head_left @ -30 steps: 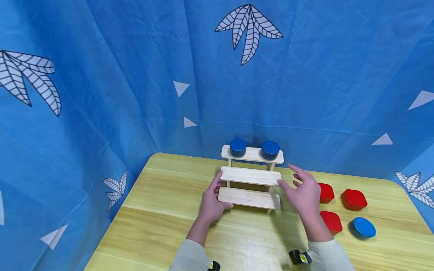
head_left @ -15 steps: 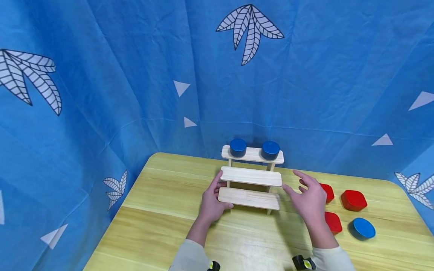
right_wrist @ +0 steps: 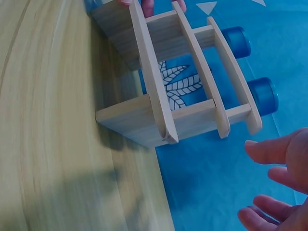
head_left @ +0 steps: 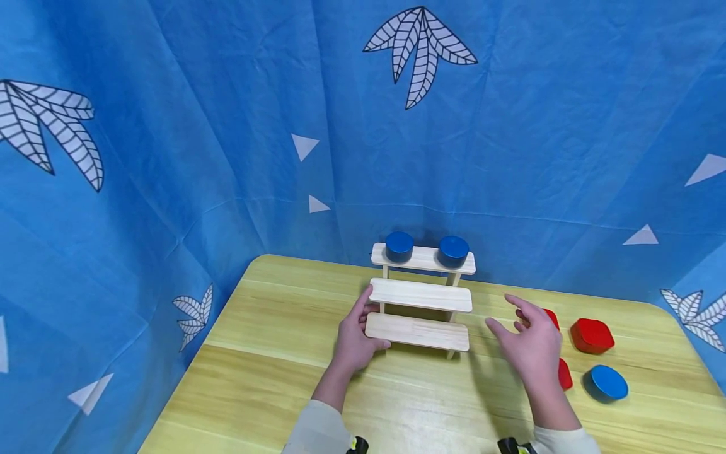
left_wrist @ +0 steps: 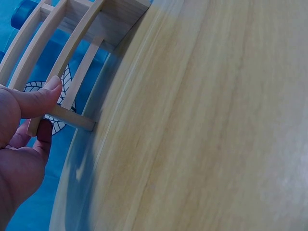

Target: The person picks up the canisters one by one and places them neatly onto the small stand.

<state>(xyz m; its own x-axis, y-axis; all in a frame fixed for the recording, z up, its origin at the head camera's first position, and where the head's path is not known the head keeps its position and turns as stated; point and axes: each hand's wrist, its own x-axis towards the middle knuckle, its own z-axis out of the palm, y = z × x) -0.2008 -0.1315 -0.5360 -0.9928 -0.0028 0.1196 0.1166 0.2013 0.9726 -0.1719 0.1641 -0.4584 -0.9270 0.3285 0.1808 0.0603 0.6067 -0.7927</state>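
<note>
A three-tier wooden display rack (head_left: 420,295) stands on the table near its back edge. Two blue round boxes (head_left: 399,247) sit apart on its top shelf. My left hand (head_left: 354,337) grips the rack's left end, thumb on the front of the lowest shelf and fingers behind it; the left wrist view shows the shelf end between thumb and fingers (left_wrist: 44,137). My right hand (head_left: 530,343) hovers to the right of the rack with fingers spread and nothing in them. In the right wrist view that hand (right_wrist: 284,183) is apart from the rack's shelf ends.
Right of the rack lie several red square boxes (head_left: 592,335), two of them partly hidden behind my right hand. A blue round box (head_left: 605,383) stands nearest the front right. A blue leaf-printed cloth (head_left: 363,126) hangs along the back and left of the wooden table (head_left: 272,315).
My right hand has drawn away from the middle shelf's right end, moving rightward and slightly toward me. The left hand keeps its hold, and the rack stays put.
</note>
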